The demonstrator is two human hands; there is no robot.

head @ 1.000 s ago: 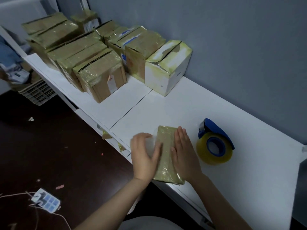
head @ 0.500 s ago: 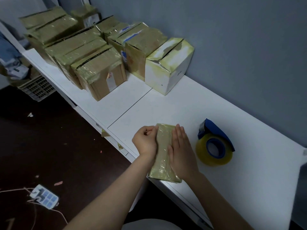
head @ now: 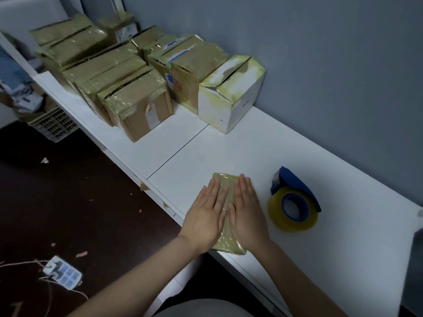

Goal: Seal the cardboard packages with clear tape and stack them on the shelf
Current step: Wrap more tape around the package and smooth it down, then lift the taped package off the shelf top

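Observation:
A small flat package [head: 225,181] wrapped in clear tape lies on the white shelf top [head: 263,147] near its front edge. My left hand [head: 206,217] lies flat on the package's left half, fingers straight. My right hand [head: 246,212] presses flat on its right half, also with straight fingers. Only a strip down the middle and both ends of the package show between the palms. A roll of clear tape in a blue dispenser [head: 294,202] stands on the shelf just right of my right hand.
Several taped cardboard boxes [head: 137,106] stand in rows on the shelf at the back left, ending with a white box [head: 231,94] against the grey wall. A power strip [head: 63,272] and cables lie on the dark floor. A plastic crate [head: 53,124] sits below left.
My left hand, curled at the package's left edge half a second ago, has opened and now lies flat on top. The right hand stays pressed on the package.

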